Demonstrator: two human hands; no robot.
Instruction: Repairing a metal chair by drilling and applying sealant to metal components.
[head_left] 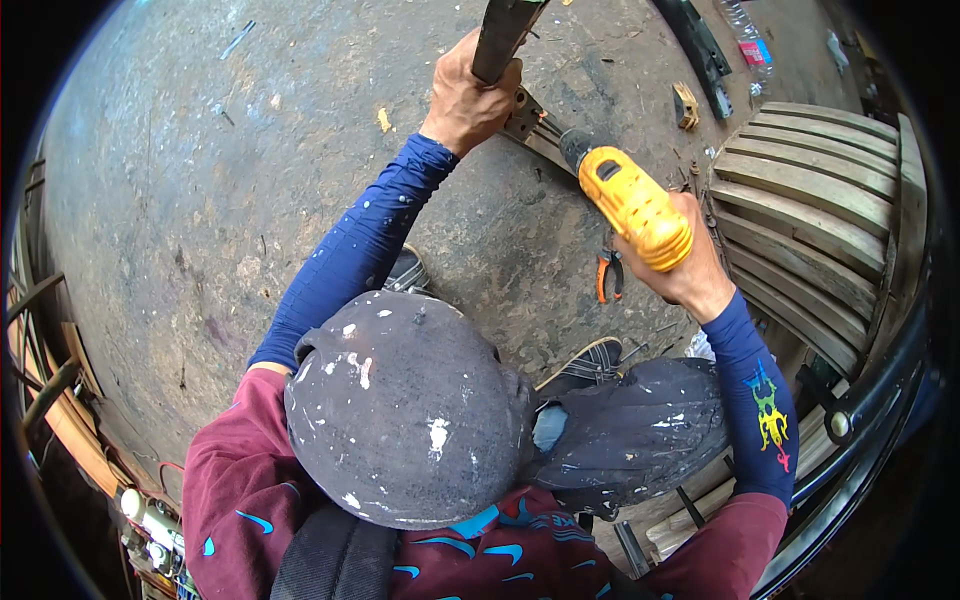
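Note:
At the top middle, my left hand (465,100) is closed around a dark, narrow bar (505,38) held up off the floor. Just past its fingers shows a dark plate with holes (524,116), joined to a long piece that slants down to the right. My right hand (692,262) grips a yellow power drill (632,205) by its handle. The drill's black chuck points up and left at the plate; whether its tip touches cannot be told. Orange-handled pliers (607,276) lie on the floor below the drill.
A slatted wooden bench (815,200) stands close on the right. Beyond it are a dark beam (697,52), a small wooden block (685,106) and a plastic bottle (752,48). Boards (75,430) and some equipment (152,525) line the left side. The concrete floor (200,180) bears scattered scraps.

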